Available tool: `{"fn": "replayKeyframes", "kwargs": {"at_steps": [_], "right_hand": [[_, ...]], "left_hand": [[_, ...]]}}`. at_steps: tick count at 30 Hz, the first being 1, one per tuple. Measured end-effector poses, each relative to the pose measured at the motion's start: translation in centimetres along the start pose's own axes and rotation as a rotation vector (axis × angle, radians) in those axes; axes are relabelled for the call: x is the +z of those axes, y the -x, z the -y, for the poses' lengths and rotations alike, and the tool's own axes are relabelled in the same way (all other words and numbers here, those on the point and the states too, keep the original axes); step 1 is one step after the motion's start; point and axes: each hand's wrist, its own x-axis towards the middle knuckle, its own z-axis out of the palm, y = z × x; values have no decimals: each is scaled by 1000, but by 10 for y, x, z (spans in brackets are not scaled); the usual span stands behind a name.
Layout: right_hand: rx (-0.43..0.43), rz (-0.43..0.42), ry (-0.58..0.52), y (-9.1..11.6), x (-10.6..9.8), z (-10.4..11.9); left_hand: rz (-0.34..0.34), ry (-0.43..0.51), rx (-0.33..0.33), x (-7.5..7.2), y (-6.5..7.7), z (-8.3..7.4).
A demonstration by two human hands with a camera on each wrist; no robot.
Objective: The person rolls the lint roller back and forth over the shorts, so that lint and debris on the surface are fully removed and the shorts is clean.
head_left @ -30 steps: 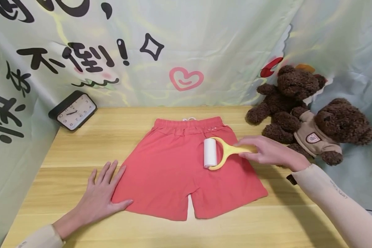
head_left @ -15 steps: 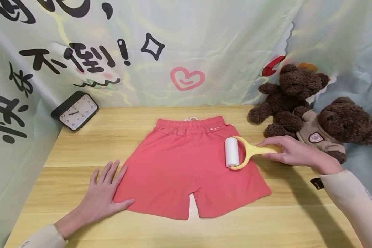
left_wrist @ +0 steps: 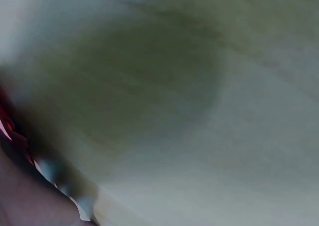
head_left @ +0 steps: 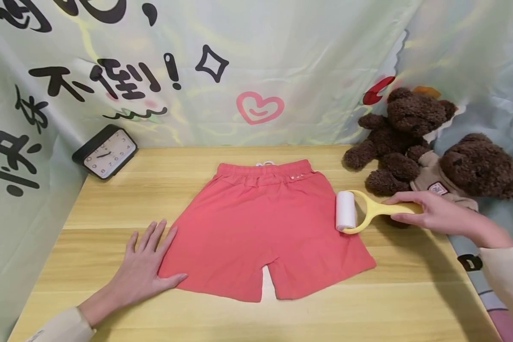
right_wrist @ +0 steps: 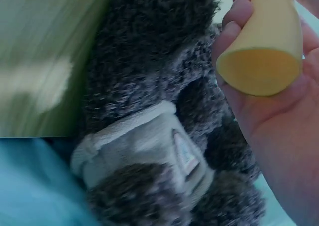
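Red shorts lie flat on the wooden table, waistband toward the back wall. My left hand rests with spread, straight fingers at the left edge of the shorts, its thumb on the lower hem corner. In my right hand is the yellow handle of a lint roller, held between thumb and fingers. The white roller overlaps the right edge of the shorts. The right wrist view shows the hollow end of the handle in the palm. The left wrist view is mostly blurred tabletop.
Two brown teddy bears sit at the back right, one in a beige shirt, close behind my right hand. A black-framed clock stands at the back left. Printed cloth hangs around the table's back and sides.
My right hand has drawn the lint roller to the right, from the middle of the right half of the shorts to their right edge. The left hand stays in place.
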Motion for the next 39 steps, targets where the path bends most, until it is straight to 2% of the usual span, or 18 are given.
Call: {"fn": "replayKeyframes", "kwargs": {"at_steps": [4, 10, 12, 15, 21, 28, 32, 39], "right_hand": [[46, -4, 29, 8, -10, -2], [135, -28, 144, 17, -24, 1], [121, -46, 159, 16, -23, 1], [81, -82, 120, 11, -18, 1], [36, -155, -13, -1, 9, 16], [-11, -255, -119, -27, 52, 70], [-16, -244, -144, -40, 76, 101], [-47, -204, -203, -70, 116, 151]], "left_hand": [[12, 5, -1, 0, 0, -1], [27, 13, 9, 0, 1, -1], [35, 25, 6, 0, 3, 2], [45, 47, -2, 0, 8, 8], [48, 57, 15, -1, 11, 15], [20, 52, 36, -5, 20, 17], [29, 43, 4, -6, 26, 18], [60, 58, -105, -11, 32, 24]]}}
